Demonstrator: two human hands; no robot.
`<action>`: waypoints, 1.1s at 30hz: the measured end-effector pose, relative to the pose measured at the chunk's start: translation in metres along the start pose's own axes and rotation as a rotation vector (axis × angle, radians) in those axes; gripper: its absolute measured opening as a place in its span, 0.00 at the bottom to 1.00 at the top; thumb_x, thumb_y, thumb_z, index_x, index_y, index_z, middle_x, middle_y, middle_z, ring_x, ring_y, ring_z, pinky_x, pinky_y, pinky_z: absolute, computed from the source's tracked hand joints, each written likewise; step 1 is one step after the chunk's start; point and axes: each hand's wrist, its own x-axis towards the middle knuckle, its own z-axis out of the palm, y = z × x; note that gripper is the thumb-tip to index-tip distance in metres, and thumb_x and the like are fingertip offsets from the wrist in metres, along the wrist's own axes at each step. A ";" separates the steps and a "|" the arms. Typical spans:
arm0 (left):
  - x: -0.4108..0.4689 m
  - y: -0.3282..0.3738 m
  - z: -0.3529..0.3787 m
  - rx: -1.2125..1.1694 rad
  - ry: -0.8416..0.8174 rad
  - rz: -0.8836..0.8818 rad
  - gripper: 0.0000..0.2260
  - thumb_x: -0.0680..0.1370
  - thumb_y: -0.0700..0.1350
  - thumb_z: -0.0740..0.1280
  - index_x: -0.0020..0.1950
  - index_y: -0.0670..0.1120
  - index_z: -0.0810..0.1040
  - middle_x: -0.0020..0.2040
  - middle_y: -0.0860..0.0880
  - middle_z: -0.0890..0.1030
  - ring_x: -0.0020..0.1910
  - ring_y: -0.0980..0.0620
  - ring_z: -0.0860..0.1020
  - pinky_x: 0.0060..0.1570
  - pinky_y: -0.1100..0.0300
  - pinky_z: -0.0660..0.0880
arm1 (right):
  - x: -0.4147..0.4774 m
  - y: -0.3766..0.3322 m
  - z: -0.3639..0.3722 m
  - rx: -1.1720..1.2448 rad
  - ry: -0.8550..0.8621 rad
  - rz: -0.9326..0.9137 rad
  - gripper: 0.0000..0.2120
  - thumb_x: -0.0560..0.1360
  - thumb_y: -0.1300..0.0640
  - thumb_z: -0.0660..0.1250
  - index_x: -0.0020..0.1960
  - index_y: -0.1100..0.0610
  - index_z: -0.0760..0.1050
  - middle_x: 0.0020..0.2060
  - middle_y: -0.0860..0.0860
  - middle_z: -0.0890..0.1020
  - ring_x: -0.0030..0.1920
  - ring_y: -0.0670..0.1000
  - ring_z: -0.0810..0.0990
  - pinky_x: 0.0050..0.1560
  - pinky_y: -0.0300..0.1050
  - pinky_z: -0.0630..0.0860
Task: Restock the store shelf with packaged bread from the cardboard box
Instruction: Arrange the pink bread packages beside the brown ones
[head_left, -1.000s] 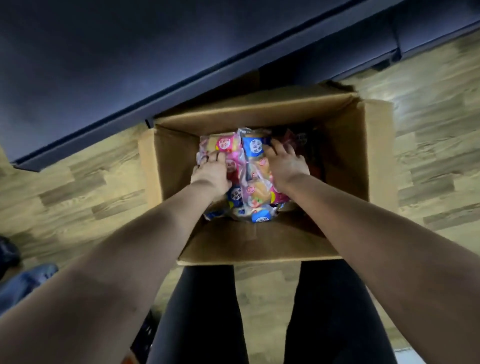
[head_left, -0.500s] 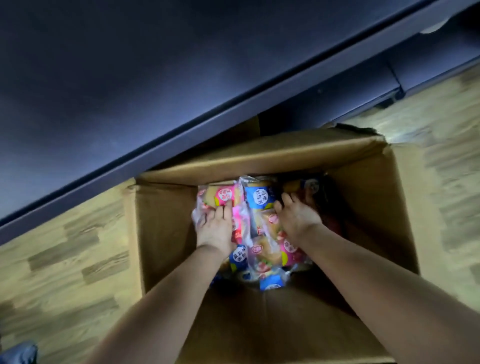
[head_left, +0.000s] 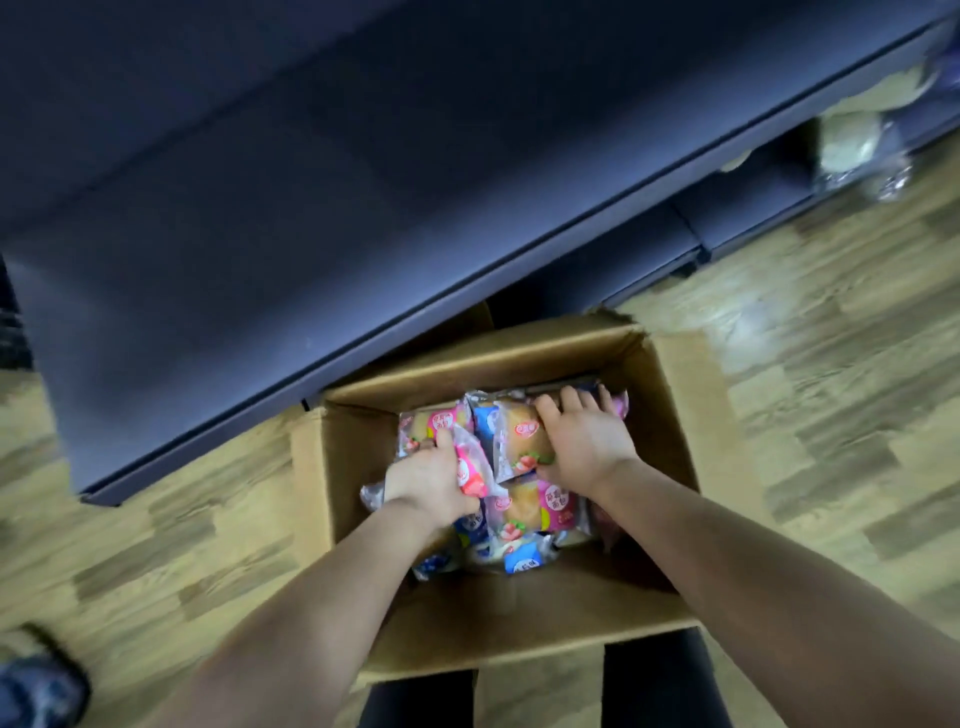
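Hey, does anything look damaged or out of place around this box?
The cardboard box has a ragged, torn-looking edge at its far right corner. The bread packets inside lie jumbled at mixed angles rather than stacked.

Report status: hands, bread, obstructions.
Left hand grips pink packet. Right hand spread over bread packets in cardboard box, grip unclear. No obstruction seen.

Print on bread packets (head_left: 519, 512) too blurred to read. Fingertips of left hand (head_left: 428, 480) hidden beneath pink packet (head_left: 470, 467). Floor of cardboard box (head_left: 519, 618) covered by packets. Store shelf (head_left: 311, 208) cut off at top and left edges. Pale packages (head_left: 852, 140) far right smeared, contents indeterminate. Bluish object (head_left: 36, 686) near left cropped, too blurred to identify.
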 end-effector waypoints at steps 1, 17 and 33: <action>-0.015 0.001 -0.012 -0.004 -0.011 -0.002 0.36 0.70 0.57 0.70 0.70 0.42 0.58 0.57 0.45 0.77 0.56 0.45 0.78 0.47 0.54 0.74 | -0.013 -0.001 -0.016 0.013 0.020 0.009 0.40 0.67 0.40 0.71 0.72 0.53 0.58 0.64 0.56 0.68 0.67 0.58 0.66 0.73 0.58 0.55; -0.236 0.032 -0.225 -0.127 0.408 -0.169 0.33 0.67 0.60 0.69 0.66 0.46 0.64 0.60 0.48 0.78 0.59 0.46 0.78 0.55 0.54 0.74 | -0.169 -0.004 -0.274 -0.095 0.455 -0.183 0.35 0.70 0.46 0.62 0.73 0.55 0.57 0.61 0.54 0.72 0.59 0.58 0.73 0.57 0.51 0.68; -0.323 0.021 -0.384 -0.265 0.926 -0.128 0.31 0.67 0.59 0.69 0.64 0.47 0.64 0.58 0.49 0.76 0.56 0.46 0.77 0.48 0.54 0.72 | -0.201 -0.010 -0.442 -0.210 0.928 -0.286 0.39 0.51 0.49 0.78 0.60 0.61 0.76 0.50 0.55 0.81 0.42 0.58 0.79 0.39 0.51 0.75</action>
